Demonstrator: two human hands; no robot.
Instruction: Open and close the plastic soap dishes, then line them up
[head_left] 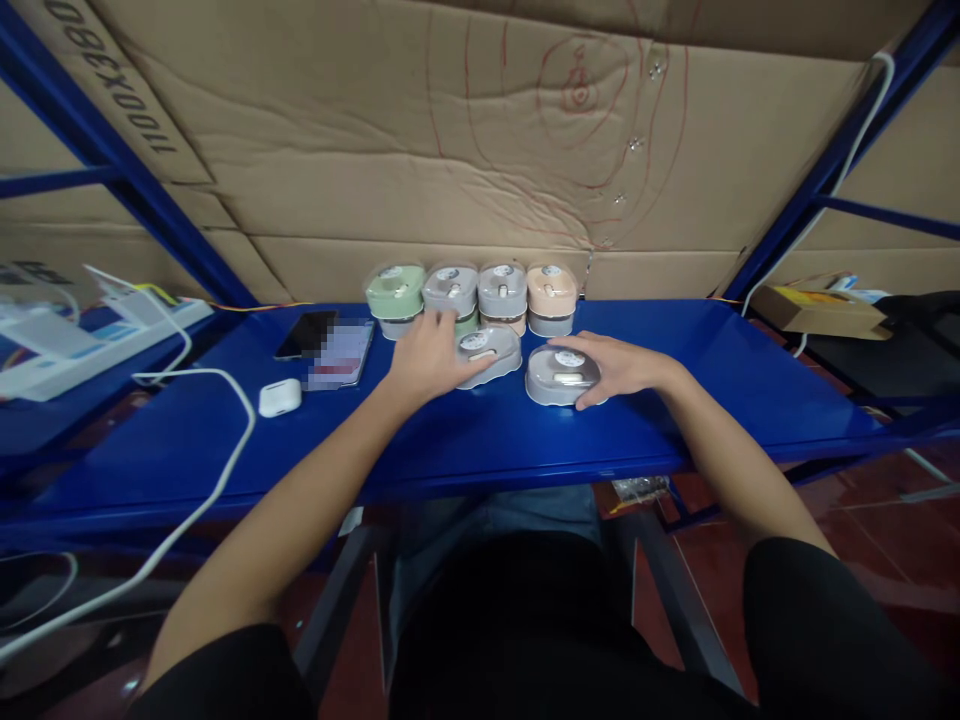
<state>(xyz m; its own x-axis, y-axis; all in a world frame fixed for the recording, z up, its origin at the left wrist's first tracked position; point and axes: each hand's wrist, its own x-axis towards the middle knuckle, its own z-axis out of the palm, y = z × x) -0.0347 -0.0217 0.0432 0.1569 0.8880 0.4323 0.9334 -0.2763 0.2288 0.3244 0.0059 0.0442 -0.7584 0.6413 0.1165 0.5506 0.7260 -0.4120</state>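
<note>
My left hand (pixel 424 355) is closed round the left side of a grey oval case (pixel 491 350) with a clear cover and a round white label. That case is tilted, and the thumb lies across its front. Beside it, a second grey oval case (pixel 562 378) sits flat on the blue table, with my right hand (pixel 611 365) wrapped round its right side. Behind both hands stand stacked oval cases: a green one (pixel 395 292), a grey one (pixel 450 288), another grey one (pixel 502 290) and a peach one (pixel 551 288) on top. My left hand hides part of the lower layer.
A white earbud case (pixel 280 397) and a phone (pixel 341 355) lie left on the blue table (pixel 465 450). A white cable (pixel 232 455) crosses the left side. Cardboard (pixel 337 130) walls the back. An open cardboard box (pixel 821 310) sits far right.
</note>
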